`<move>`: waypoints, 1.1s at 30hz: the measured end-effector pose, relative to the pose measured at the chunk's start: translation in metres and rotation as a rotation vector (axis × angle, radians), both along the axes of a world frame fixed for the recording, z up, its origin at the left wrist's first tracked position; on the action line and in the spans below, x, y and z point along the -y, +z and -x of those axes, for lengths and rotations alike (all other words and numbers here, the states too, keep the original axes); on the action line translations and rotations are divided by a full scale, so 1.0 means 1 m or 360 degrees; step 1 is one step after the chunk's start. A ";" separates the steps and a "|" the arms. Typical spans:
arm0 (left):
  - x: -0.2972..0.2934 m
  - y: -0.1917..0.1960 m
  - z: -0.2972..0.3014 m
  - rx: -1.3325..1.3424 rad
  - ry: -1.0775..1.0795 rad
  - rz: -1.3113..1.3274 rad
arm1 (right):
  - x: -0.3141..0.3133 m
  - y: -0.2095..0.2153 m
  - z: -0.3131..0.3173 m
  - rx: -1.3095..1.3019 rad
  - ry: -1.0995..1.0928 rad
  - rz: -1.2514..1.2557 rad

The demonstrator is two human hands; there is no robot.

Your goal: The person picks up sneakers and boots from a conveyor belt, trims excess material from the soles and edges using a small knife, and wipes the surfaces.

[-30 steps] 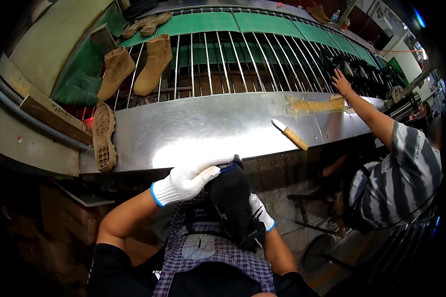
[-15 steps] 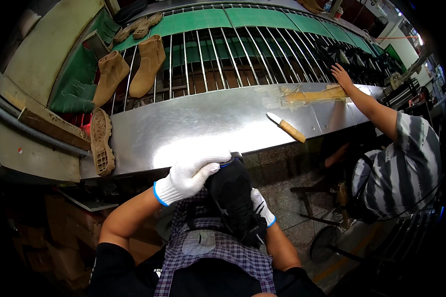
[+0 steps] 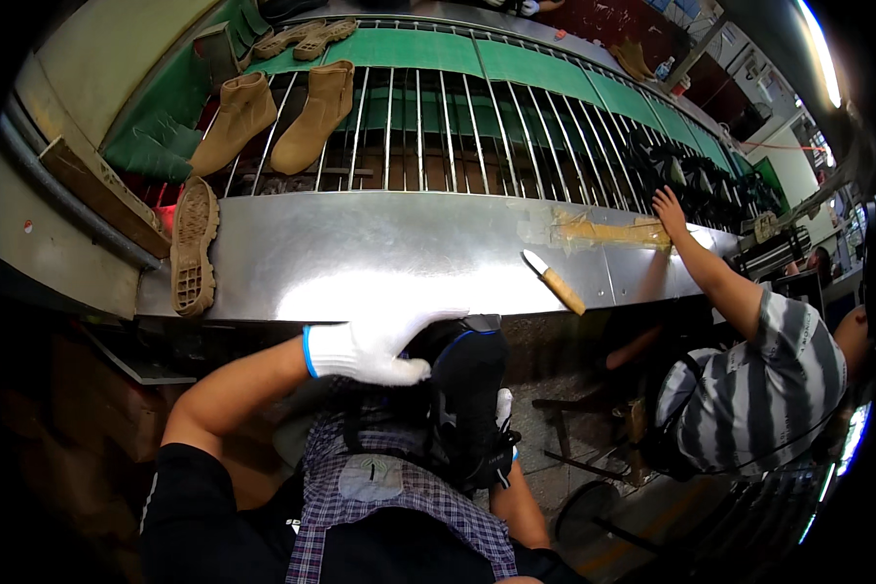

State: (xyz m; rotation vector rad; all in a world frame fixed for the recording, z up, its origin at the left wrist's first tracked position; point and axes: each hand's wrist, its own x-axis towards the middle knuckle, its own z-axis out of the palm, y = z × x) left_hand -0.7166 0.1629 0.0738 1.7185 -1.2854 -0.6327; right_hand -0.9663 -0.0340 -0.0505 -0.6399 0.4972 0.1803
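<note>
A black shoe (image 3: 469,394) with laces and a thin blue line round its far end stands in front of my apron, just off the metal bench edge. My left hand (image 3: 378,348), in a white knit glove with a blue cuff, is at the shoe's far left side. Its thumb and fingers are spread apart, the fingertips reaching toward the shoe. My right hand (image 3: 504,411), gloved too, grips the shoe from the right; most of it is hidden behind the shoe. On the bench to the right lies a knife (image 3: 555,282) with a wooden handle.
Two tan boots (image 3: 313,119) stand on the metal rollers (image 3: 467,136) at the left, with a loose tan sole (image 3: 195,248) at the bench's left end. Dark shoes (image 3: 691,170) lie far right. A co-worker in a striped shirt (image 3: 749,375) reaches over the bench at the right.
My left hand has loosened from the shoe's far end and its fingers have spread. The shoe has turned a little. The view has shifted, and the co-worker's arm remains over the bench.
</note>
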 end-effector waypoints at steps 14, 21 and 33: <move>0.029 -0.085 0.041 -0.0313 0.0391 0.0405 | 0.007 -0.022 -0.002 0.0266 -0.0132 -0.0582; 0.054 -0.023 0.000 -0.0159 0.0124 0.0515 | 0.013 -0.031 0.006 0.0109 -0.0037 -0.0460; 0.054 -0.023 0.015 -0.0411 0.0019 0.0354 | 0.005 -0.025 0.017 0.0033 -0.0115 -0.0501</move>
